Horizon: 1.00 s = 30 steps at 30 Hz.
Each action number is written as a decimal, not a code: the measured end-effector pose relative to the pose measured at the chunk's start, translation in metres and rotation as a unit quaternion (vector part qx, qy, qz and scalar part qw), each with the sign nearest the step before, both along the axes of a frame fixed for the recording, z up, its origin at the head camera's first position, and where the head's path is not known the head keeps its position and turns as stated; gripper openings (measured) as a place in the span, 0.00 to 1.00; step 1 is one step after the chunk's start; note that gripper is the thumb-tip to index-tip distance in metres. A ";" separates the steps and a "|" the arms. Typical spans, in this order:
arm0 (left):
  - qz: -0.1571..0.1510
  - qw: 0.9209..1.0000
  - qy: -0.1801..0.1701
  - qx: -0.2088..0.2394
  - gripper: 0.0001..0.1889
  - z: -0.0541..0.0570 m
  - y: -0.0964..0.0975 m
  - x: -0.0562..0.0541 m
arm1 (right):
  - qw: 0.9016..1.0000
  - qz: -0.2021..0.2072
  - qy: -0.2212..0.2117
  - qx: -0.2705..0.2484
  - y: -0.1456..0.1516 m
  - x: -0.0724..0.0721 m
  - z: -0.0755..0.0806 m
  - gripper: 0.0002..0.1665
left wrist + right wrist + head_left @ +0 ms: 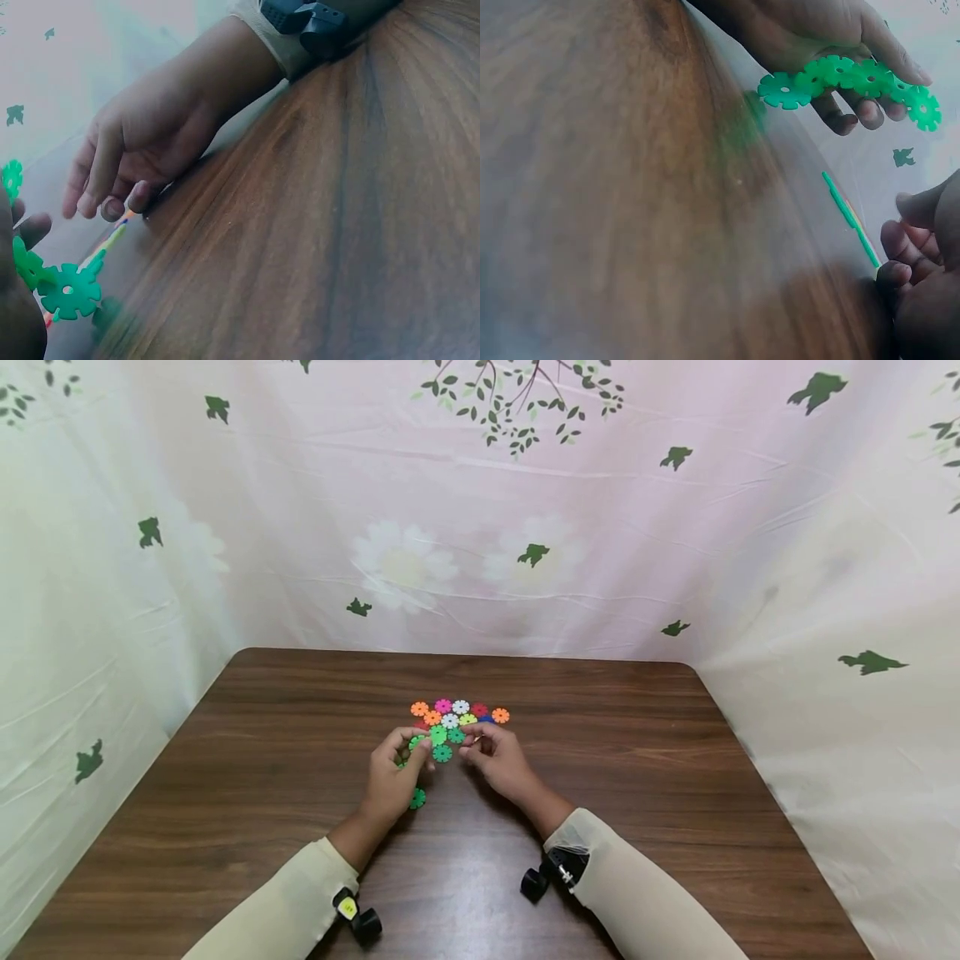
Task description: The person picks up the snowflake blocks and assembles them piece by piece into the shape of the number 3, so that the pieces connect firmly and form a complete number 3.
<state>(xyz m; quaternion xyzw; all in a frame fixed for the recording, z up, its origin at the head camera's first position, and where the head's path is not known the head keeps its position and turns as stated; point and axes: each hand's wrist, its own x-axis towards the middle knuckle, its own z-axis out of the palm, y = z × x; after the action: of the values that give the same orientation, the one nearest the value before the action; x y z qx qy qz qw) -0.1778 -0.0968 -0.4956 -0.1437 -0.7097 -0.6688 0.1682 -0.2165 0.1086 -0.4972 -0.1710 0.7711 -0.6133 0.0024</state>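
Observation:
My left hand [392, 777] grips a chain of interlocked green flower-shaped discs [861, 86]; it runs across the palm, held by the thumb. One end of this chain hangs out below the palm in the head view. My right hand [501, 764] is just across from it, with bent, loose fingers and nothing visible between them in the left wrist view. Its fingertips are beside the green discs [442, 753] on the table. Those adjoin a flat cluster of colored discs [450, 721] in orange, pink, white, red, yellow and blue.
The brown wooden table [637, 735] has rounded far corners. A pale curtain [450, 485] printed with leaves, birds and flowers surrounds it at the back and sides. Each sleeve carries a black wrist camera [534, 885].

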 end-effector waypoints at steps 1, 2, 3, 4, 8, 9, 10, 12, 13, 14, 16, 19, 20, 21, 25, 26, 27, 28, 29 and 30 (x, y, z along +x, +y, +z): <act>-0.003 1.000 0.003 0.002 0.11 0.000 0.000 -0.001 | 1.000 0.003 0.001 0.004 -0.001 -0.001 0.000 0.19; -0.005 1.000 0.005 0.004 0.11 -0.001 -0.001 -0.001 | 1.000 0.005 0.001 0.010 -0.001 -0.002 -0.001 0.19; -0.006 1.000 0.008 0.007 0.10 -0.001 -0.001 -0.002 | 1.000 0.009 0.002 0.017 -0.002 -0.004 -0.002 0.20; -0.007 1.000 0.009 0.009 0.10 -0.001 -0.001 -0.002 | 1.000 0.011 0.003 0.024 -0.003 -0.005 -0.002 0.20; -0.007 1.000 0.002 0.024 0.09 -0.001 -0.001 -0.002 | 0.997 0.011 0.018 0.070 -0.008 -0.009 -0.004 0.18; -0.008 1.000 -0.003 0.029 0.10 -0.001 -0.001 -0.002 | 0.996 0.008 0.024 0.081 -0.009 -0.009 -0.005 0.17; -0.010 0.999 -0.010 0.032 0.10 0.000 -0.001 -0.002 | 0.995 0.006 0.029 0.094 -0.010 -0.010 -0.005 0.16; -0.013 0.999 -0.021 0.036 0.12 0.000 -0.001 -0.003 | 0.993 0.003 0.036 0.116 -0.012 -0.011 -0.005 0.15; -0.013 0.999 -0.026 0.036 0.13 0.000 -0.002 -0.003 | 0.991 0.002 0.039 0.124 -0.013 -0.011 -0.005 0.15; -0.013 0.999 -0.032 0.034 0.14 0.001 -0.002 -0.003 | 0.991 0.002 0.040 0.130 -0.014 -0.011 -0.005 0.15; -0.011 0.999 -0.040 0.033 0.15 0.001 -0.004 -0.003 | 0.989 0.004 0.041 0.139 -0.015 -0.011 -0.005 0.14; -0.001 0.998 -0.051 0.033 0.14 0.001 -0.006 -0.005 | 0.988 0.004 0.049 0.147 -0.016 -0.012 -0.005 0.14; 0.002 0.998 -0.055 0.034 0.14 0.001 -0.007 -0.005 | 0.987 0.004 0.053 0.150 -0.017 -0.012 -0.005 0.15; 0.004 0.998 -0.058 0.037 0.13 0.001 -0.007 -0.006 | 0.986 0.003 0.058 0.155 -0.017 -0.012 -0.005 0.15; 0.007 0.997 -0.064 0.043 0.12 0.001 -0.008 -0.007 | 0.981 -0.007 0.081 0.178 -0.019 -0.013 -0.004 0.14; 0.007 0.997 -0.065 0.044 0.12 0.001 -0.009 -0.007 | 0.979 -0.009 0.086 0.186 -0.020 -0.014 -0.004 0.14; 0.006 0.997 -0.067 0.045 0.13 0.001 -0.009 -0.007 | 0.977 -0.012 0.091 0.194 -0.020 -0.014 -0.004 0.14; 0.005 0.997 -0.069 0.046 0.13 0.001 -0.009 -0.007 | 0.975 -0.013 0.093 0.201 -0.020 -0.014 -0.004 0.14; 0.004 0.996 -0.073 0.046 0.13 0.001 -0.009 -0.007 | 0.973 -0.013 0.095 0.209 -0.020 -0.014 -0.004 0.13; 0.001 0.996 -0.077 0.047 0.14 0.001 -0.009 -0.007 | 0.972 -0.013 0.095 0.216 -0.020 -0.014 -0.004 0.13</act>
<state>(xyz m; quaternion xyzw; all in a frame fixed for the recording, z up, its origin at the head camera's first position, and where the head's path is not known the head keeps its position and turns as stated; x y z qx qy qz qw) -0.1851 -0.1062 -0.4945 -0.0831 -0.6886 -0.7102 0.1204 -0.2303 0.0883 -0.5013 -0.2143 0.8841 -0.4131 -0.0420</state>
